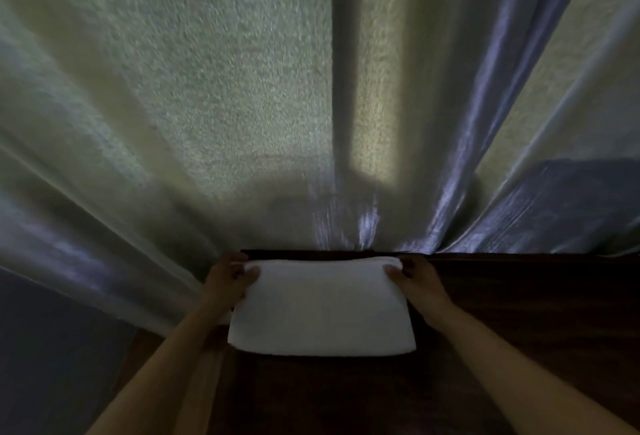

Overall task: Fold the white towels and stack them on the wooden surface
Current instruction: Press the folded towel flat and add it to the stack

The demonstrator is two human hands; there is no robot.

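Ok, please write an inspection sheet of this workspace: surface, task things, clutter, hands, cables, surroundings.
Surface: dark wooden surface, dimly lit.
Job's things: one folded white towel lies flat on the wood; whether more lie under it, cannot tell.
Clutter: nothing seen.
Hands: left hand grips the towel's far left corner; right hand grips the far right corner, thumbs on top.
Cables: nothing seen.
Surroundings: pale curtains hang behind the surface, before a textured wall.
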